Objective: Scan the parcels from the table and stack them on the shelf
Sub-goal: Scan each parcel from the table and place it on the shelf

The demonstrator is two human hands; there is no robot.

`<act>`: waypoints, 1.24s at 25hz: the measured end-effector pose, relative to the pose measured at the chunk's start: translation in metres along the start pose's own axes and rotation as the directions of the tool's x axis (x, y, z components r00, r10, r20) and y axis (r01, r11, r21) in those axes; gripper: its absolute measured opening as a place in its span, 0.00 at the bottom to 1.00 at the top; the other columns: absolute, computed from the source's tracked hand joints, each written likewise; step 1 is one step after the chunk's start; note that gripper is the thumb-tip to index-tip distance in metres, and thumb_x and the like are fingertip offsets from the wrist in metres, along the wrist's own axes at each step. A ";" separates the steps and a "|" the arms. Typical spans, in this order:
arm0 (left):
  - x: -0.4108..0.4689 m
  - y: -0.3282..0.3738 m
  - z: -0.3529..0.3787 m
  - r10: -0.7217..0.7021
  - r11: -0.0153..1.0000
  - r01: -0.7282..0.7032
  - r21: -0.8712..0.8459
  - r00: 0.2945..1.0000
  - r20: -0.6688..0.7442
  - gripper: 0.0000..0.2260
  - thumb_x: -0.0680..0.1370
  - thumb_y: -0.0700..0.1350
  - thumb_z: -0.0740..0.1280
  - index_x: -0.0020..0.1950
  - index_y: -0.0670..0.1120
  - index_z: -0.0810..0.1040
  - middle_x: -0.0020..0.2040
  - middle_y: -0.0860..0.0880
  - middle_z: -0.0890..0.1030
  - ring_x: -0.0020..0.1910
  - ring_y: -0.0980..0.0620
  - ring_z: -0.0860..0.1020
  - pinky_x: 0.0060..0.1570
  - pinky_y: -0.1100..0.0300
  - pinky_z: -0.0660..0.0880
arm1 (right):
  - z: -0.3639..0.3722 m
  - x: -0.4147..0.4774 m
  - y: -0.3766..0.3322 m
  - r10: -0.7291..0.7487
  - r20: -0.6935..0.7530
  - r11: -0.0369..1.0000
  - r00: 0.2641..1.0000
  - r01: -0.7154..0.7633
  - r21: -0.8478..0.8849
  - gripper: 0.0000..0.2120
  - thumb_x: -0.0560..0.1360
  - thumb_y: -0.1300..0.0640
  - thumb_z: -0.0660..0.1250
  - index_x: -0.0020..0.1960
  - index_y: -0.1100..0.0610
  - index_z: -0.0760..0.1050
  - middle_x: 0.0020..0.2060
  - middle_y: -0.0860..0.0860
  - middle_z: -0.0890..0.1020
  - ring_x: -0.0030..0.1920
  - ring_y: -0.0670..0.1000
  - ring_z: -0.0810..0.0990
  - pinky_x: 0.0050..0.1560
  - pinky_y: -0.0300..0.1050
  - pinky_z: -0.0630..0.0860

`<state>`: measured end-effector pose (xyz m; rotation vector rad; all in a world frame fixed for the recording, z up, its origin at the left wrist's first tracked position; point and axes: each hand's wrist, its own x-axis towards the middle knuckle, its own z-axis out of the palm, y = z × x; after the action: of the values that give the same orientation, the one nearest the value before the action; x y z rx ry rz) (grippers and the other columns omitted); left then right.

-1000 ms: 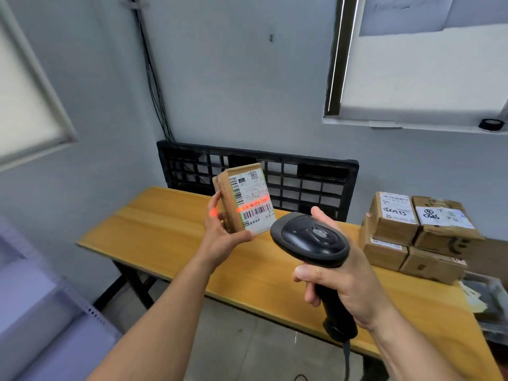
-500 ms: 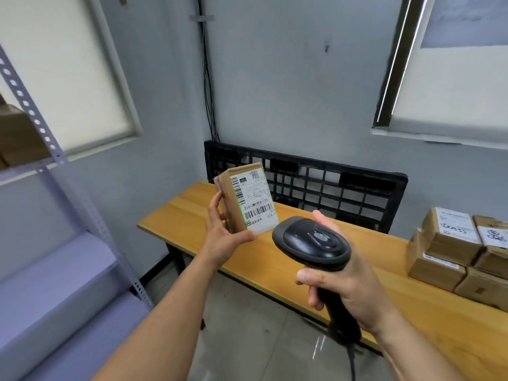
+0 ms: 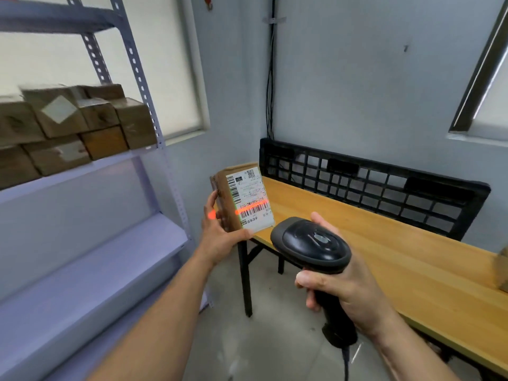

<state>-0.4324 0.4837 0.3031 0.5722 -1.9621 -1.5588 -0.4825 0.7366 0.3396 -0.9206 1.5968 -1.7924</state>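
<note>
My left hand (image 3: pixel 218 237) holds a small cardboard parcel (image 3: pixel 244 199) upright, its white label facing me. A red scan line crosses the label's barcode and lights my fingertip. My right hand (image 3: pixel 349 295) grips a black handheld scanner (image 3: pixel 310 246), aimed at the parcel from just below and right of it. A grey metal shelf (image 3: pixel 90 166) stands at the left, with several brown parcels (image 3: pixel 74 127) stacked on its upper level. The wooden table (image 3: pixel 384 248) runs to the right; the edge of one more parcel (image 3: pixel 503 270) shows at the frame's right border.
A black plastic pallet (image 3: pixel 384 185) leans against the wall behind the table. The shelf's lower levels (image 3: pixel 82 270) hold nothing visible. Cables (image 3: pixel 270 92) run down the wall corner. Grey floor lies between shelf and table.
The view has swung left, bringing the shelf and its parcels into sight while the table's parcels slid out at right. The red scan line was off half a second ago and is lit again.
</note>
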 end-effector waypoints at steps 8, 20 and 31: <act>-0.014 -0.004 -0.108 0.002 1.000 -0.001 0.014 0.998 -0.062 0.52 0.60 0.41 0.80 0.73 0.63 0.52 0.67 0.45 0.71 0.61 0.49 0.75 0.49 0.64 0.74 | 0.098 0.022 0.005 -0.046 0.061 0.999 0.997 0.046 -0.007 0.50 0.59 0.59 0.79 0.73 0.39 0.58 0.31 0.57 0.81 0.24 0.57 0.75 0.25 0.48 0.72; -0.053 0.019 -0.208 0.014 0.997 0.011 0.073 0.944 -0.330 0.40 0.72 0.39 0.75 0.74 0.58 0.54 0.61 0.50 0.72 0.57 0.53 0.75 0.48 0.66 0.71 | 0.166 0.078 -0.017 -0.124 0.247 0.985 0.961 0.150 -0.087 0.48 0.61 0.62 0.77 0.72 0.36 0.59 0.36 0.64 0.82 0.25 0.57 0.77 0.25 0.49 0.75; -0.110 0.049 -0.264 0.072 0.984 0.034 0.176 0.822 -0.565 0.37 0.74 0.42 0.73 0.74 0.58 0.55 0.63 0.49 0.74 0.56 0.56 0.75 0.42 0.70 0.72 | 0.211 0.107 -0.020 -0.162 0.474 0.982 0.866 0.189 -0.009 0.49 0.60 0.64 0.81 0.72 0.38 0.63 0.50 0.60 0.81 0.26 0.56 0.79 0.26 0.45 0.75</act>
<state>-0.1749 0.3721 0.3759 0.9652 -1.6295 -1.0301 -0.3789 0.5273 0.3840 -1.4431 1.2830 -1.4833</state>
